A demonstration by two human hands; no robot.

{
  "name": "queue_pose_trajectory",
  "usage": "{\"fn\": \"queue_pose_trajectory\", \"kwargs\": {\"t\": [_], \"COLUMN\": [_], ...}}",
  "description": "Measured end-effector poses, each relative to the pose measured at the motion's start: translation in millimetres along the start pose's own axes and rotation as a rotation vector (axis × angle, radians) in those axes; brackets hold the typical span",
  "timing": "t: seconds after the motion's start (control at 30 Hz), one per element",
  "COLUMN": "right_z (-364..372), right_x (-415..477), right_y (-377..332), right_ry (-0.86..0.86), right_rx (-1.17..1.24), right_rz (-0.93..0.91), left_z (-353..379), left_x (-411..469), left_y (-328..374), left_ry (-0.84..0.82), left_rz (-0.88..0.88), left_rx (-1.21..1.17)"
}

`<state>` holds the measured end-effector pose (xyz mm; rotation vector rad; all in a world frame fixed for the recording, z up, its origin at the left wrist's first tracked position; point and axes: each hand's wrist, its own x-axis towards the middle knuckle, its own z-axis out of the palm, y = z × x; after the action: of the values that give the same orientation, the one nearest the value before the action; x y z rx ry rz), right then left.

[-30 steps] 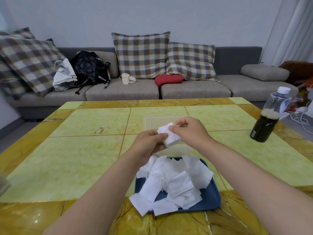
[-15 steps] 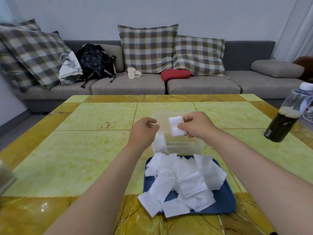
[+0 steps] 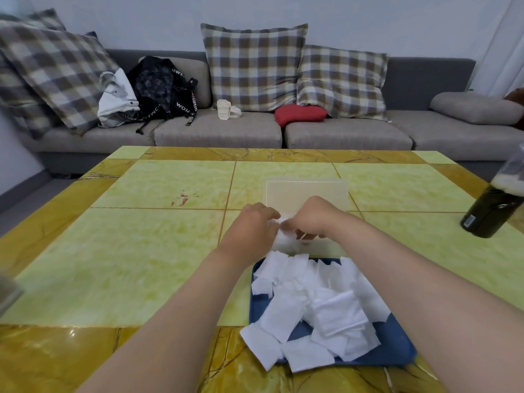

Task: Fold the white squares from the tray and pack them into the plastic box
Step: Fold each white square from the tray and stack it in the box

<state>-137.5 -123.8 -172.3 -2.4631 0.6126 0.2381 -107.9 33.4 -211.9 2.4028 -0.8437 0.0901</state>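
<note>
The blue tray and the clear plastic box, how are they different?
The flat blue tray is shallow; the clear plastic box has tall walls. The tray is solid blue; the box is see-through. The tray lies nearer, heaped with loose white squares; the box stands beyond it. Both rest on the yellow table.

Open tabletop [image 3: 141, 251] spreads left of the tray [image 3: 397, 350]. The plastic box [image 3: 306, 191] stands just beyond it, a dark bottle [image 3: 487, 211] stands at the right edge, and a blurred object [image 3: 7, 290], perhaps a container, sits far left.
</note>
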Motion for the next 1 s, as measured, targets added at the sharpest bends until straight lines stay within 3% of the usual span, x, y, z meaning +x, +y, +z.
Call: {"fn": "queue_pose_trajectory", "kwargs": {"t": [0.13, 0.27, 0.53, 0.7, 0.9, 1.0], "right_z": [-9.3, -6.9, -11.7, -41.4, -59.3, -62.0], "right_x": [-5.4, -7.4, -15.7, -38.8, -69.3, -76.2], "right_y": [0.3, 6.6, 17.7, 40.2, 62.0, 72.2], "right_ry": [-0.050, -0.034, -0.088, 0.044, -0.199, -0.232], "right_rx": [0.183, 0.202, 0.197, 0.063, -0.139, -0.257], "right_rz": [0.083, 0.099, -0.082, -0.263, -0.269, -0.254], "left_z": [-2.3, -2.1, 6.9, -0.7, -6.1, -2.8], "left_x": [-2.1, -0.8, -2.1, -5.7, -14.3, -20.1], "left_y": [-6.6, 2.0, 10.7, 17.3, 46.9, 64.0], "left_ry": [0.056, 0.075, -0.067, -0.028, -0.019, -0.084], "left_rz": [0.007, 0.091, 0.111, 0.116, 0.126, 0.084], "left_rx": [-0.036, -0.019, 0.094, 0.063, -0.080, -0.191]}}
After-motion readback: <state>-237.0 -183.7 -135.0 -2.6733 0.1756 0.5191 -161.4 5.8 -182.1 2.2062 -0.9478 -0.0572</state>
